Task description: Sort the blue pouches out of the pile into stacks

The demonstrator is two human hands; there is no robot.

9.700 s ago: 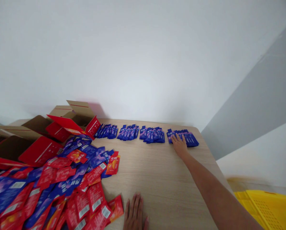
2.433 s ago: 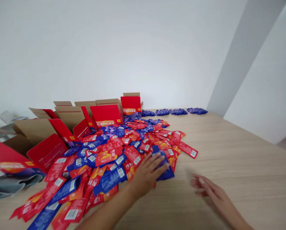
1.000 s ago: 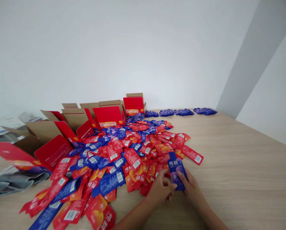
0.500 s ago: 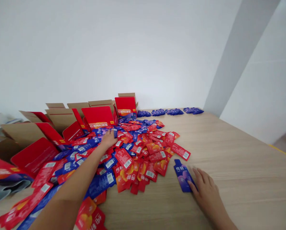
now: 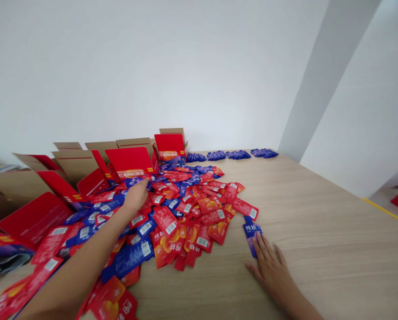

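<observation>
My left hand reaches over the heap of red and blue sachets, fingers pinched together at the edge of a blue sachet. Its fingertips are partly hidden behind the hand. My right hand lies flat with fingers spread on the wooden table, and its fingertips rest on a single blue-purple sachet. That sachet lies face up with its narrow neck pointing away from me. Red sachets with orange fruit prints or barcodes overlap loosely between the two hands.
Open red cartons with brown inner flaps stand along the left and back. Small stacks of blue sachets form a row at the table's far edge. Bare wooden tabletop stretches to the right, beside a white wall.
My right hand has moved from the blue sachet's right edge onto its face, and the sachet has turned slightly. My left hand has drawn back a little, to the left. The view has shifted slightly.
</observation>
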